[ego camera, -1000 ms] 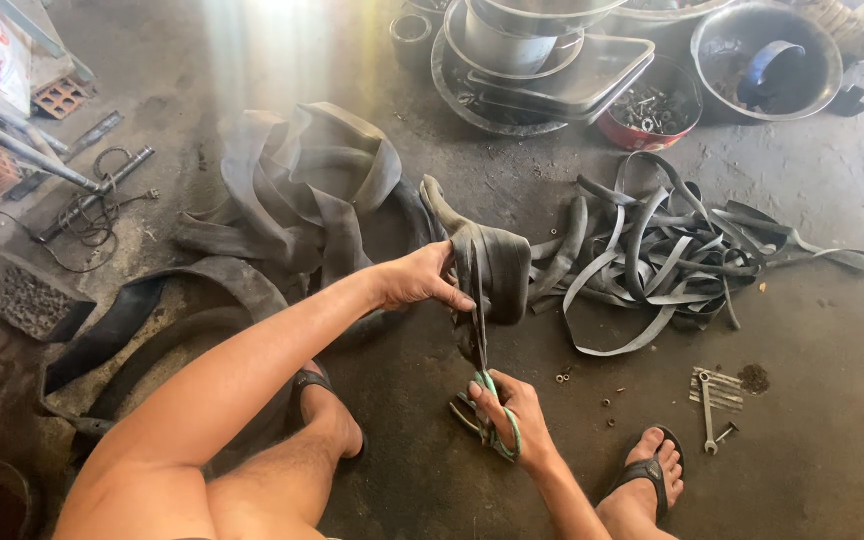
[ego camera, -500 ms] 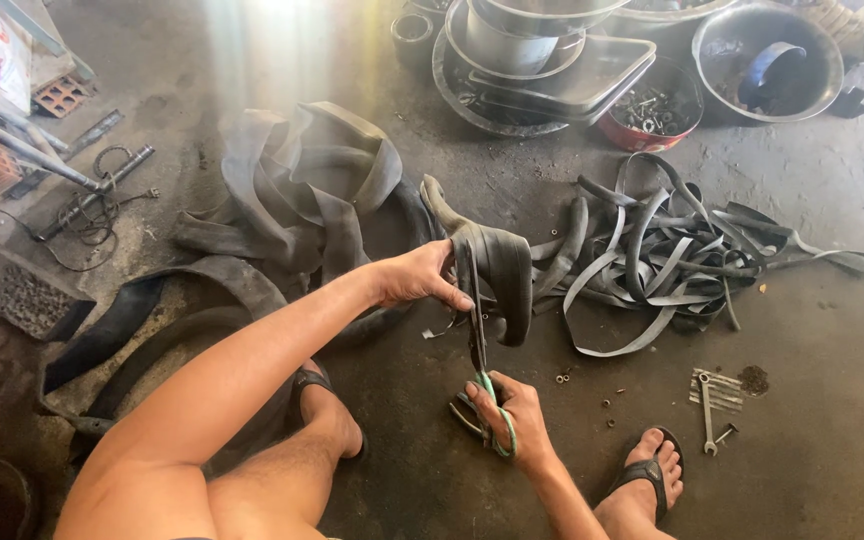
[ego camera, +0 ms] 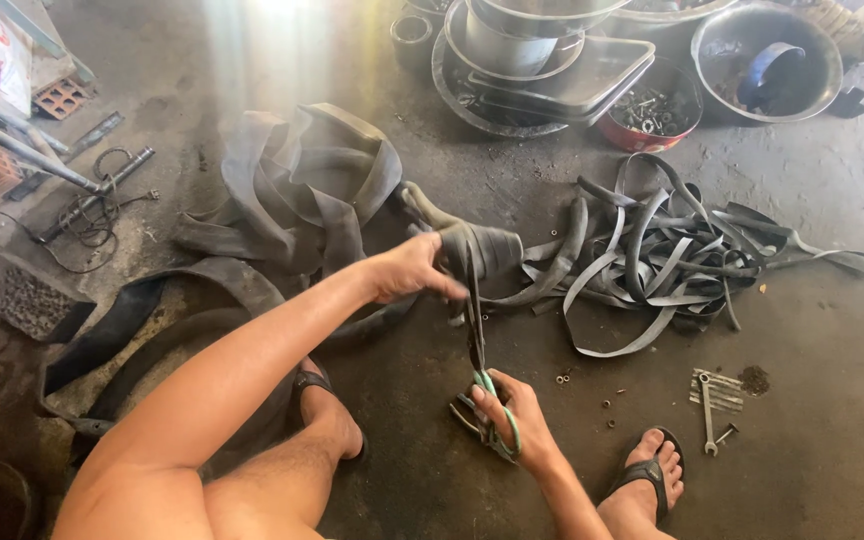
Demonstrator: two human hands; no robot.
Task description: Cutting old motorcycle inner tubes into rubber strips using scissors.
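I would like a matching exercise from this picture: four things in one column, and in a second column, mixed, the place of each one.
Things:
1. green-handled scissors
2. pile of cut black rubber strips
3. round red bowl of small metal parts
4. small grey metal wrenches

Places:
A. on the floor beside the sandalled right foot
B. in the grip of the right hand
C. top of the picture, next to the stacked metal basins
D. on the floor, right of the left hand

Pairs: 1-B, 2-D, 3-C, 4-A
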